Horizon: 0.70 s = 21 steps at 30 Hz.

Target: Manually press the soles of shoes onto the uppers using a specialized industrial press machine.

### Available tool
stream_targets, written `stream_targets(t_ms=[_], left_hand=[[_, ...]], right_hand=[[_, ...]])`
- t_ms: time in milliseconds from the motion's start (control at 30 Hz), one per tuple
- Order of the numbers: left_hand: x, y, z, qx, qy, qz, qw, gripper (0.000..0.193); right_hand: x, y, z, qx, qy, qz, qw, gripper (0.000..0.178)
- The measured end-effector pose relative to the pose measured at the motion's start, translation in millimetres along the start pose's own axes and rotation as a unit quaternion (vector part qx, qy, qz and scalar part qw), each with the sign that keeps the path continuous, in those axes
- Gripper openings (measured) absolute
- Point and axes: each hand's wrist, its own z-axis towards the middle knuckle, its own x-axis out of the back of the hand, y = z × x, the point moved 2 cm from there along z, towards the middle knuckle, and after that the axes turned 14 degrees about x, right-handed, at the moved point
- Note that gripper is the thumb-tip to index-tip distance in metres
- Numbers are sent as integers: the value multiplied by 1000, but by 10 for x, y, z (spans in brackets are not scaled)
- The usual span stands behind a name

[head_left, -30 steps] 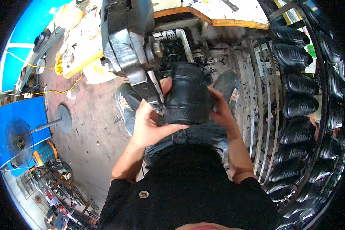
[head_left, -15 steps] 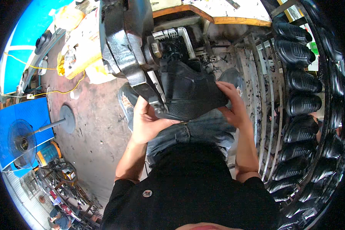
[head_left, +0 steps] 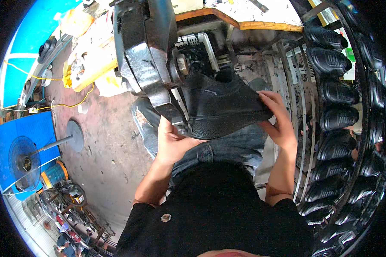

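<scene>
Between my two hands is a black shoe (head_left: 225, 105), lying sideways under the head of a dark metal machine (head_left: 143, 64). My left hand (head_left: 173, 143) is closed on the shoe's near left end, right beside the machine's narrow foot (head_left: 178, 120); its thumb lies along the lower edge and the other fingers are partly hidden. At the shoe's right end, my right hand (head_left: 278, 120) grips with fingers on top and thumb below. The machine's foot covers part of the shoe's left end.
On the right, a rack (head_left: 358, 158) carries rows of black shoes. A white crate (head_left: 208, 47) with dark scraps and a wood-edged table (head_left: 270, 21) stand ahead. At left are a standing fan (head_left: 25, 162), a yellow cable (head_left: 75, 103) and yellow-white bags (head_left: 94, 64).
Both hands and the shoe have shifted to the right, the right hand farther than the left. More of the shoe's side shows beside the machine's foot. Both hands keep their hold.
</scene>
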Motion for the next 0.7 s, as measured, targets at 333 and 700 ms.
stream_targets(t_ms=[333,700], left_hand=[[203,-282,-243,95,99,-131,982,116],[495,-10,-348,14,87,-250,964,118]], right_hand=[[452,-424,504,98,-72,-123,985,69],[71,-830,1124,141,-116,-129,975,72]])
